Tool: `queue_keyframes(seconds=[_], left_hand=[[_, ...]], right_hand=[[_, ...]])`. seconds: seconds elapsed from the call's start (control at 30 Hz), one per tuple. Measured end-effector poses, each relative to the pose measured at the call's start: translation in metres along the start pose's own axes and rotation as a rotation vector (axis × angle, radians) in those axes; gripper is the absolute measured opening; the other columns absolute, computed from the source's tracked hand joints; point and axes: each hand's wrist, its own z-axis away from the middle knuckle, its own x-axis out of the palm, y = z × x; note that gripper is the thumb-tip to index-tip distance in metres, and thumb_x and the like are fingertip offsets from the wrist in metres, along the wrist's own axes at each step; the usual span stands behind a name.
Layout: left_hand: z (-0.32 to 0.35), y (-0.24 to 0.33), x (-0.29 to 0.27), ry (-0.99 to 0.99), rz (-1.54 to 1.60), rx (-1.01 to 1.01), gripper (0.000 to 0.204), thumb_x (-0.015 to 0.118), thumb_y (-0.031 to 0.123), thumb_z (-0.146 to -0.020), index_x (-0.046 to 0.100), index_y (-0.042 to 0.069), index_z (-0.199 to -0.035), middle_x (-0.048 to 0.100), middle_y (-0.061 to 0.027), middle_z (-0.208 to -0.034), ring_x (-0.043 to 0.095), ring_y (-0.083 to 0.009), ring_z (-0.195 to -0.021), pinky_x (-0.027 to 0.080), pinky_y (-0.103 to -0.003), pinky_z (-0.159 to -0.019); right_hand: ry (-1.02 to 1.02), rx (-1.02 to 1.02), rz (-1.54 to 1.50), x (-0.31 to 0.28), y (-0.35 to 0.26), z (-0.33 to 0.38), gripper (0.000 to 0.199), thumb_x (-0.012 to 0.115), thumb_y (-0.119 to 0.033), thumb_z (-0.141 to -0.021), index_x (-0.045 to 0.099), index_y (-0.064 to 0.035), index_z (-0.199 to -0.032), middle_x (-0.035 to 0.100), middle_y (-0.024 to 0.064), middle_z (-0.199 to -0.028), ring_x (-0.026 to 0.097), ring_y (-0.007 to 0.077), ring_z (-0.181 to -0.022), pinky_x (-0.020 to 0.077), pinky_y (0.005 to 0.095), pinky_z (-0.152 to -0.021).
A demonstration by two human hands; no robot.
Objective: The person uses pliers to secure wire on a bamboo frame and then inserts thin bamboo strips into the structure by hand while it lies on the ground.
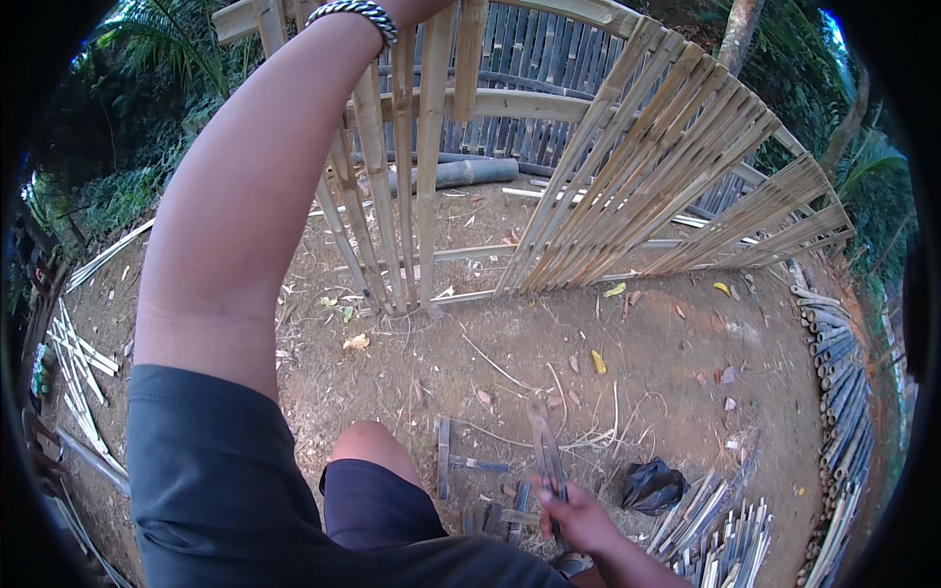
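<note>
Right hand (580, 517) was closed round a tool (552, 461), long, thin and blurred, that pointed away from the body. Left arm (225, 216) was raised; left hand (420, 7) was mostly cut off by the top edge near the panel (627, 162), so its grip could not be told. Split bamboo (725, 549) and a bag (654, 486), black, lay right of the right hand. Farther out, the panel showed a wide gap between its slats (428, 147); beyond it lay a thick pole (470, 174), then a dark fence (529, 44)
</note>
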Motion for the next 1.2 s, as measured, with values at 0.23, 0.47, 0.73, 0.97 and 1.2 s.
queue_keyframes(seconds=[0.23, 0.47, 0.73, 0.97, 1.2], left_hand=[[0.000, -0.003, -0.004, -0.043, 0.044, -0.008, 0.073, 0.043, 0.071, -0.096, 0.080, 0.009, -0.084, 0.076, -0.0145, -0.085, 0.074, -0.0304, -0.085, 0.056, -0.045, -0.075], [0.000, -0.005, -0.007, -0.049, 0.054, 0.011, 0.071, 0.044, 0.070, -0.096, 0.080, 0.009, -0.087, 0.076, -0.0140, -0.085, 0.075, -0.0289, -0.087, 0.055, -0.044, -0.076], [0.003, -0.002, -0.018, -0.105, 0.072, -0.014, 0.069, 0.045, 0.069, -0.096, 0.081, 0.011, -0.088, 0.077, -0.0117, -0.087, 0.075, -0.0264, -0.087, 0.055, -0.042, -0.076], [0.004, -0.004, -0.019, -0.068, 0.077, 0.004, 0.068, 0.046, 0.069, -0.096, 0.081, 0.012, -0.088, 0.077, -0.0120, -0.086, 0.075, -0.0268, -0.086, 0.055, -0.043, -0.074], [0.007, -0.005, -0.016, -0.038, 0.069, 0.024, 0.068, 0.046, 0.069, -0.096, 0.081, 0.012, -0.086, 0.077, -0.0119, -0.084, 0.075, -0.0273, -0.084, 0.055, -0.044, -0.073]], right_hand=[[0.023, -0.293, -0.138, 0.016, -0.098, -0.052, 0.048, 0.058, -0.022, -0.104, 0.046, 0.0023, -0.143, 0.061, 0.0066, -0.094, 0.068, 0.0194, -0.078, 0.0574, 0.0343, -0.067], [0.108, -0.308, -0.037, 0.018, -0.146, -0.089, 0.056, 0.058, -0.018, -0.104, 0.037, 0.0033, -0.151, 0.061, 0.0088, -0.103, 0.070, 0.0209, -0.092, 0.0600, 0.0344, -0.070], [-0.039, -0.353, -0.273, 0.018, -0.168, -0.093, 0.056, 0.050, -0.012, -0.104, 0.031, 0.0030, -0.154, 0.067, 0.0158, -0.103, 0.071, 0.0310, -0.104, 0.0644, 0.0424, -0.084], [-0.562, -0.697, -0.514, -0.002, -0.254, -0.094, 0.052, 0.037, -0.013, -0.105, 0.022, -0.0014, -0.154, 0.067, 0.0274, -0.121, 0.065, 0.0414, -0.117, 0.0605, 0.0519, -0.089], [-0.666, -0.780, -0.474, -0.027, -0.307, -0.111, 0.051, 0.042, -0.016, -0.101, 0.040, 0.0007, -0.149, 0.068, 0.0249, -0.123, 0.061, 0.0459, -0.122, 0.0533, 0.0600, -0.100]])
